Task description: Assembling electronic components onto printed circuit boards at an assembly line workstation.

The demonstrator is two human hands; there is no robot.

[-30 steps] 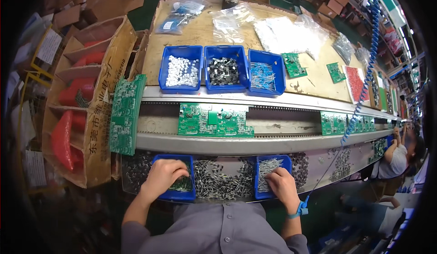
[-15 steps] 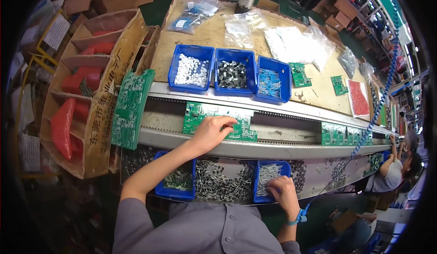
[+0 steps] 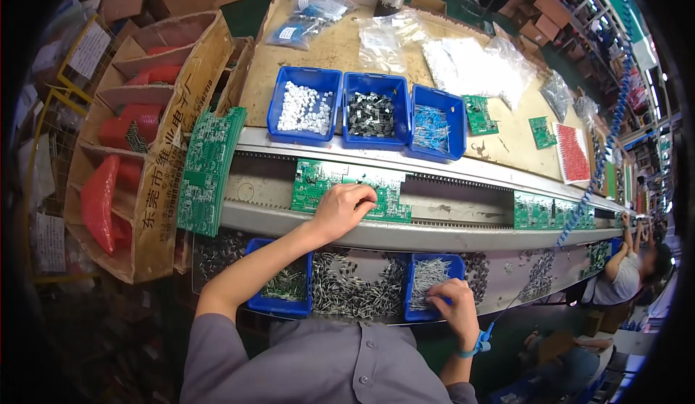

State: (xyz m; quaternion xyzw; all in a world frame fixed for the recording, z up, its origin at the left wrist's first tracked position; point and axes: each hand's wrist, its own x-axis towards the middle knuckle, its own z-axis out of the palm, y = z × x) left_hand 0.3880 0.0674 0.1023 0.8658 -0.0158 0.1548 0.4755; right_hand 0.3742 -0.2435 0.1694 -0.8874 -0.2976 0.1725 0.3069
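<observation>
Watching from far away, I see the left hand (image 3: 346,207) over the green circuit board (image 3: 391,198), covering its middle and near edge. The board lies flat in the track (image 3: 456,200), and its long side runs left to right along it. The left hand is the nearer one by a lot. Its fingers point to the right, the same way as the board's long side. Its thumb and finger bend in close together, but I cannot tell if they pinch a part or touch the board.

The right hand (image 3: 456,306) is well apart from the board, to its right and closer to the body. It sits over a blue bin (image 3: 456,266) of thin silver parts. Its fingers curl down, and I cannot tell if they hold one.

Nearer the body than the board, and a bit to its left, I see another blue bin (image 3: 279,308) with thin greenish parts. A big heap of small parts (image 3: 358,288) lies between these two bins. On the far side of the board, three more blue bins stand side by side, with white, black and blue bits. To the board's left is a stack of green boards (image 3: 206,176).
</observation>
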